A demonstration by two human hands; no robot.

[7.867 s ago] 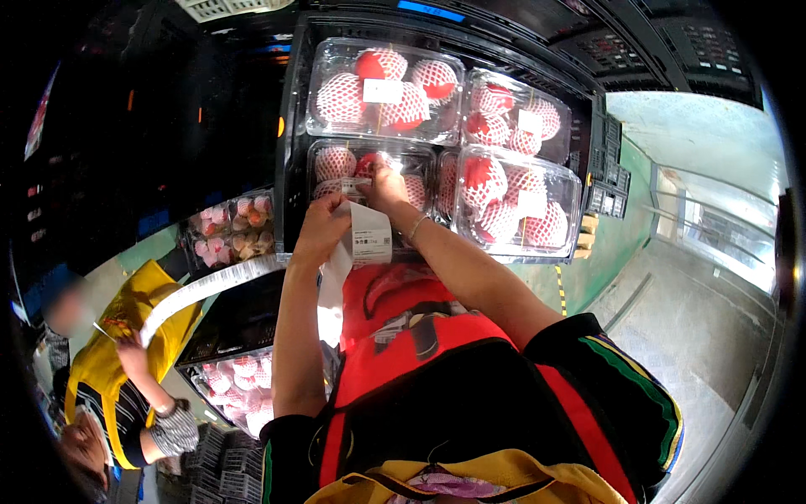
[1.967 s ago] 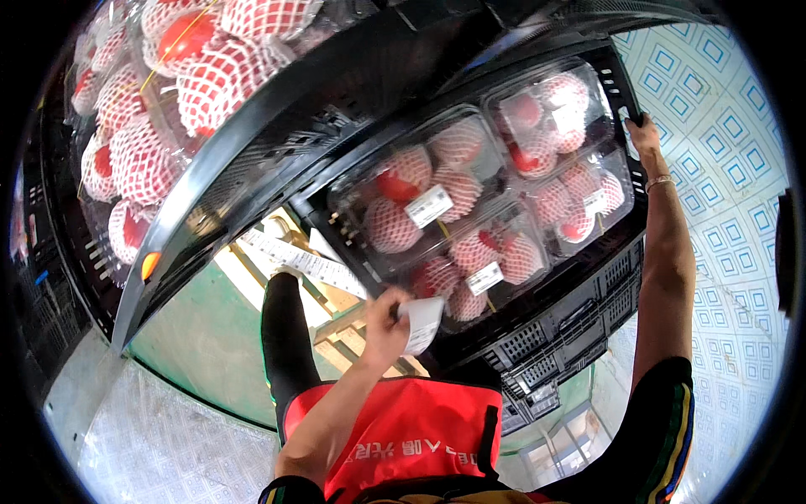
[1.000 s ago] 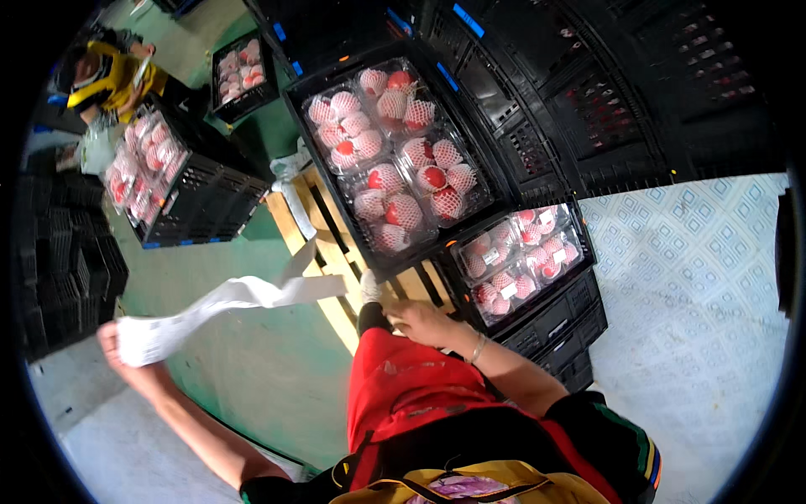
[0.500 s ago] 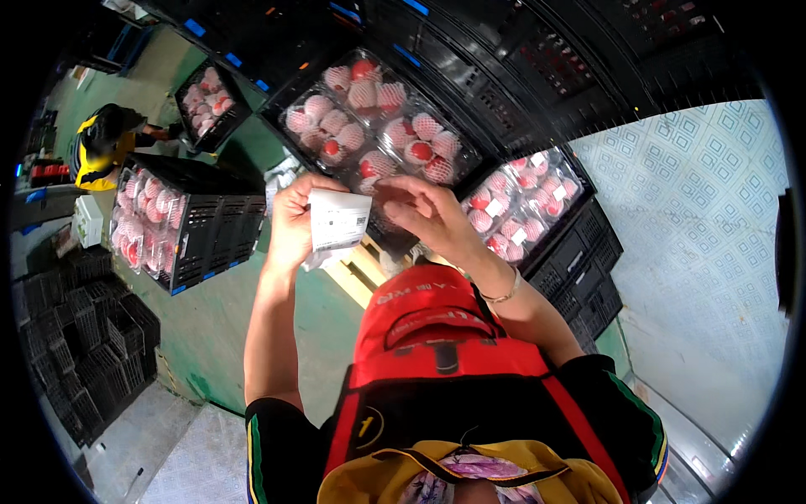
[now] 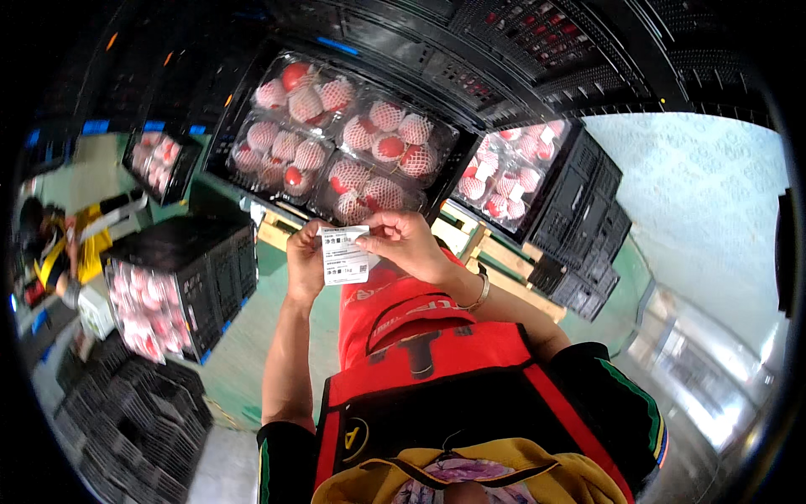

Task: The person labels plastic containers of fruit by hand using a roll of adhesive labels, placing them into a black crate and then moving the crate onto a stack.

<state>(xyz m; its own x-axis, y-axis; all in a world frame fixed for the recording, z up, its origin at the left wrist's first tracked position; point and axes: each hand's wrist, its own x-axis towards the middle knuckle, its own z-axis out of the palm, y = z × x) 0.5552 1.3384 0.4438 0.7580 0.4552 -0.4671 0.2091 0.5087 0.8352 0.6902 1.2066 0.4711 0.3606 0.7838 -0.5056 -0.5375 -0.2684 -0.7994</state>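
Note:
My left hand grips the left edge of a white strip of printed labels in front of my red apron. At the strip's upper right, the thumb and fingers of my right hand are pinched on a label edge. Just beyond both hands is a black crate holding several clear plastic boxes of round red fruit in pink foam nets. The nearest box lies close above the labels; no label can be made out on these boxes.
To the right, boxes with white labels fill a crate on a black stack. A wooden pallet lies below. More fruit crates stand left, near a person in yellow and black. Tall black crates rise behind.
My right hand has come in from above the fruit to pinch the label strip. The strip now faces up, flatter and more fully visible. My view has shifted, so the crates appear moved.

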